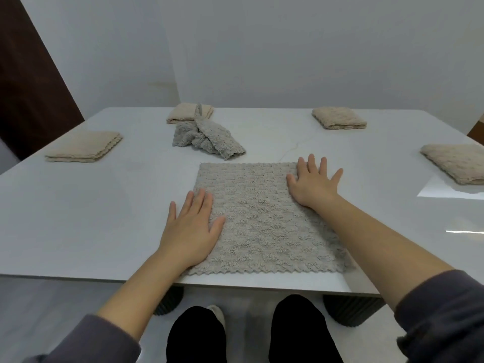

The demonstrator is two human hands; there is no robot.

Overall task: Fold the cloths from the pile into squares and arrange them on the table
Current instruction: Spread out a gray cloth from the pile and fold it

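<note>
A beige textured cloth (262, 218) lies spread flat at the table's near edge. My left hand (190, 229) rests palm down on its left edge, fingers apart. On the cloth's far right corner my right hand (313, 183) presses flat with fingers spread. Behind it sits a crumpled grey cloth (207, 137). Folded beige cloths lie at the left (83, 146), the far left (187, 113), the far right (339, 117) and the right edge (457, 162).
The white table (78, 218) has a near edge just under the spread cloth. A pale wall stands behind it and a dark door panel (26, 74) at the left. My knees and the table's dark ribbed legs (351, 310) show below.
</note>
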